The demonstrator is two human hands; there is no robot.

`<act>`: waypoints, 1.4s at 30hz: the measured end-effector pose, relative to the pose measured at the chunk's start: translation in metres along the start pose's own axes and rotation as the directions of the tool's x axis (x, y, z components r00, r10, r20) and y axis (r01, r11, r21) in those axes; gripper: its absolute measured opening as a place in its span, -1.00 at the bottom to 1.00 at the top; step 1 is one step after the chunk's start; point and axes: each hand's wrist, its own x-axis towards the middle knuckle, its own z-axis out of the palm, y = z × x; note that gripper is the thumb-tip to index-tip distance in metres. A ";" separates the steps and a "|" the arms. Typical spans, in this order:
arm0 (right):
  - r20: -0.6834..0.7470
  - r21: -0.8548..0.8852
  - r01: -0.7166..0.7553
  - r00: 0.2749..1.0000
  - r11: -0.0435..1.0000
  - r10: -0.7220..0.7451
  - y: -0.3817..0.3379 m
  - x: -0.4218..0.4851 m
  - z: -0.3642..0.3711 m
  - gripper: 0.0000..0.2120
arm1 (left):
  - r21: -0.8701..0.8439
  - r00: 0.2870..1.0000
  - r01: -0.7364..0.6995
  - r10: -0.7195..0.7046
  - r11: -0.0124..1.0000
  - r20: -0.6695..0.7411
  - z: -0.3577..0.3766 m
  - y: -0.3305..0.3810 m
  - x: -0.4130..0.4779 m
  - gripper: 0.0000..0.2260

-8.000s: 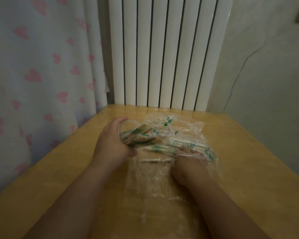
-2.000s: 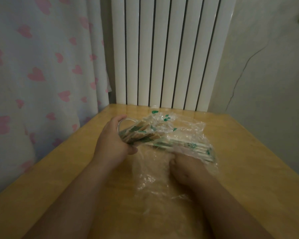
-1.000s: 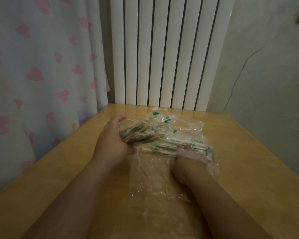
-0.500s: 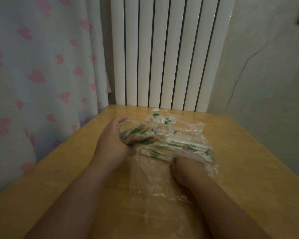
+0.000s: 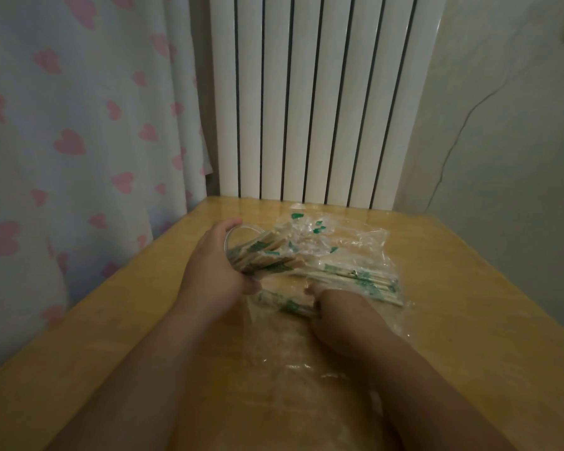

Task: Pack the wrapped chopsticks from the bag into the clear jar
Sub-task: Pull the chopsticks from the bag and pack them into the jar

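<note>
Here left hand curls round jar; right hand pinches chopsticks in bag.

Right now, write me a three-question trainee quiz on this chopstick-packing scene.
1. True or false: the left hand grips the clear jar.
2. What stands behind the wooden table? A) white radiator B) fridge C) bookshelf
3. Fill in: the right hand grips wrapped ____.

Key: 1 true; 2 A; 3 chopsticks.
</note>
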 end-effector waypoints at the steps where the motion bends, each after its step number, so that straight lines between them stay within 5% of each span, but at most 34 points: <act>1: 0.034 -0.015 -0.004 0.999 1.000 0.004 -0.001 -0.001 -0.001 -0.47 | -0.004 1.000 0.000 0.000 1.000 0.003 0.000 0.000 0.000 -0.11; 6: 0.128 -0.096 0.064 0.990 0.993 -0.052 -0.008 -0.013 -0.008 -0.77 | 0.002 1.000 -0.006 0.006 1.000 0.002 -0.001 0.002 -0.001 -0.12; 15: 0.047 -0.201 0.222 0.975 0.954 -0.217 -0.030 -0.041 -0.033 -0.90 | 0.021 1.000 -0.012 0.012 1.000 0.003 0.000 0.002 -0.003 -0.11; 25: -0.388 -0.373 0.207 0.851 0.904 -0.355 -0.031 -0.058 -0.062 -0.74 | 0.045 0.999 -0.033 0.035 0.998 -0.028 0.000 0.002 -0.001 -0.17; 30: -0.646 -0.324 0.178 0.676 0.929 -0.355 -0.019 -0.048 -0.057 -0.71 | 0.041 0.999 -0.028 0.029 0.999 -0.017 -0.001 0.000 -0.001 -0.17; 35: -0.724 -0.304 0.086 0.627 0.949 -0.288 -0.016 -0.039 -0.056 -0.68 | 0.060 1.000 -0.020 0.020 0.998 0.011 -0.003 0.003 -0.002 -0.10; 42: -0.824 0.016 0.226 0.555 0.974 -0.115 -0.013 -0.034 -0.050 -0.77 | 0.103 0.997 -0.044 0.038 0.994 0.064 -0.004 0.005 -0.004 -0.12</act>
